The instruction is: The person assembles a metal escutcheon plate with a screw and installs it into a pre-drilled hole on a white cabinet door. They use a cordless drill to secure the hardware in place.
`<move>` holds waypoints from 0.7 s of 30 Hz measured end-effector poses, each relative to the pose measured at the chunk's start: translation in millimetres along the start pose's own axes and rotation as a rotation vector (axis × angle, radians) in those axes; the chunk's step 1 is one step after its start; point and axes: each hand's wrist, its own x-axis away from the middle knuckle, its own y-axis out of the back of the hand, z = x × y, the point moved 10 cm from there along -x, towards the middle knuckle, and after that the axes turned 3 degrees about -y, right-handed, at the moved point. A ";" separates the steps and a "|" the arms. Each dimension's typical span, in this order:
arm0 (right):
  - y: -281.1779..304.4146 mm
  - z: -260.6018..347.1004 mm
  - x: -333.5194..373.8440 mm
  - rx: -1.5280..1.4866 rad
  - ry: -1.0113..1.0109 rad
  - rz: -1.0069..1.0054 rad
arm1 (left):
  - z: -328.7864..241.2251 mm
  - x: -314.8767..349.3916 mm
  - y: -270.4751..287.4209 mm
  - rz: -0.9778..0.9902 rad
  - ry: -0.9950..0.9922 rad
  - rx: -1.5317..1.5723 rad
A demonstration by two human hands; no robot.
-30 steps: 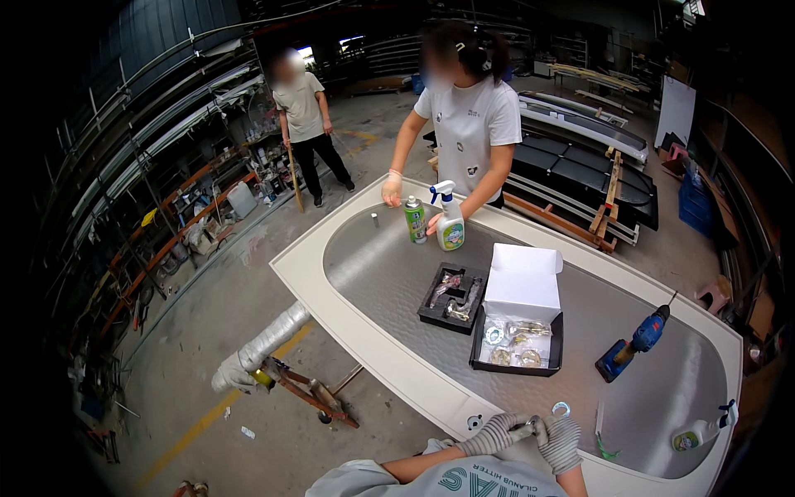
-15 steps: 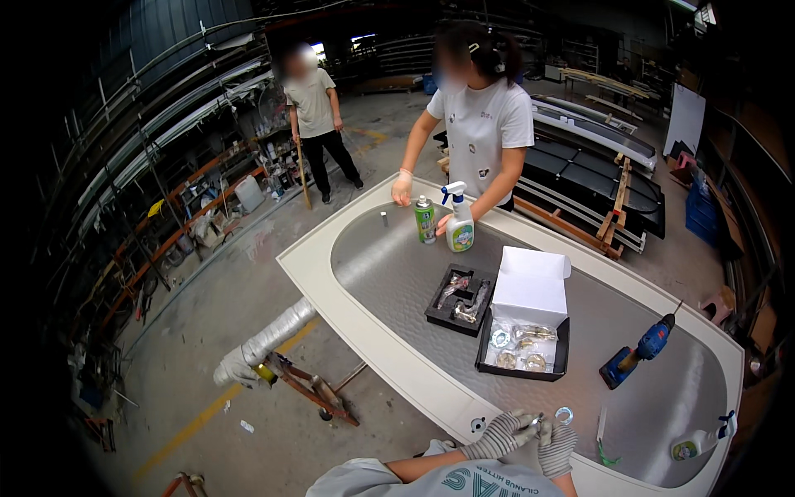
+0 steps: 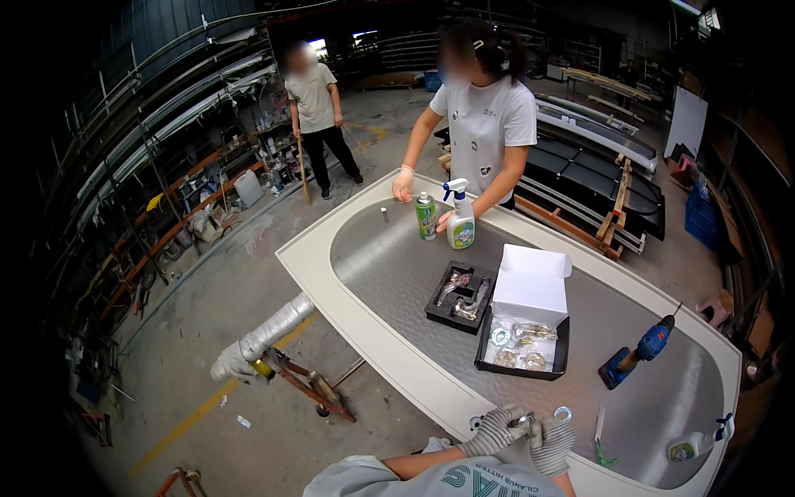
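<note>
My left hand (image 3: 494, 430), in a striped grey-white glove, is closed with its fingertips on a small shiny metal part (image 3: 525, 420). Meeting it there is my right hand (image 3: 551, 442), gloved alike, its fingers closed at the same part. The part's exact kind is too small to make out. A metal ring (image 3: 563, 413) shows at the far side of my right hand; whether it touches the fingers I cannot tell. Below both hands is a pale door panel (image 3: 431, 406) with a textured grey inset. A round hole (image 3: 475, 422) in its frame lies beside my left hand.
An open box (image 3: 530, 286) of bagged fittings and a black foam tray (image 3: 458, 294) lie ahead. At right are a blue drill (image 3: 638, 352) and a spray bottle (image 3: 696, 447). Across the panel, a co-worker (image 3: 489, 124) stands by a green can (image 3: 426, 217) and another spray bottle (image 3: 460, 217).
My hands have shifted slightly, and the metal part between the fingers shows more plainly. The co-worker across the panel has barely moved.
</note>
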 end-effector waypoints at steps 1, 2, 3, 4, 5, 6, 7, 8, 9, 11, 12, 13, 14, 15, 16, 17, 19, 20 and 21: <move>-3.1 -4.2 4.5 0.003 -0.014 0.004 | 3.3 -0.4 -0.9 -0.006 -0.004 0.018; -7.0 -10.6 9.4 0.001 -0.026 -0.003 | 4.6 -1.4 -2.7 0.002 -0.055 -0.010; -10.1 -16.7 13.5 -0.001 -0.038 -0.011 | 6.2 -2.4 -4.3 0.010 -0.106 -0.037; -13.4 -23.2 19.6 -0.018 -0.089 -0.036 | 6.2 -2.6 -5.7 0.019 -0.157 -0.065; -11.8 -17.6 21.0 -0.032 -0.144 -0.063 | 7.0 -3.3 -7.5 0.037 -0.156 -0.085; -12.1 -20.2 22.9 -0.065 -0.171 -0.062 | 7.5 -4.0 -9.4 0.056 -0.156 -0.105; -12.5 -22.7 24.6 -0.099 -0.198 -0.063 | 7.9 -4.4 -11.8 0.075 -0.155 -0.125; -14.1 -27.7 25.4 -0.156 -0.195 -0.033 | 4.5 -3.2 -10.2 0.048 -0.187 -0.142; -16.4 -30.0 26.5 -0.212 -0.192 -0.004 | 1.1 -1.8 -9.5 0.021 -0.219 -0.158; -14.4 -24.7 23.6 -0.228 -0.234 0.011 | -1.5 -0.8 -9.1 0.000 -0.247 -0.189; -12.3 -22.3 20.9 -0.234 -0.255 0.016 | -0.7 -0.9 -9.3 0.006 -0.244 -0.202; -16.6 -25.3 22.9 -0.217 -0.270 0.053 | 0.5 -0.9 -9.6 0.012 -0.240 -0.216; -20.4 -28.3 24.5 -0.198 -0.281 0.091 | 1.6 -1.3 -8.5 -0.003 -0.243 -0.206; -23.5 -30.7 25.1 -0.179 -0.293 0.128 | 4.1 -1.2 -7.9 -0.018 -0.245 -0.196; -23.6 -30.2 23.2 -0.167 -0.275 0.145 | 5.7 -1.0 -7.4 -0.033 -0.247 -0.185; -21.9 -26.7 18.4 -0.157 -0.255 0.163 | 14.1 -1.8 -7.2 -0.028 -0.167 -0.127; -15.6 -19.7 11.4 -0.136 -0.218 0.150 | 30.3 -1.3 -8.6 -0.019 -0.004 -0.010; -10.7 -15.6 9.3 -0.126 -0.202 0.122 | 34.7 -1.7 -10.1 -0.014 0.022 -0.018; -6.7 -13.1 7.5 -0.116 -0.186 0.093 | 40.2 -2.6 -11.2 -0.010 0.049 -0.027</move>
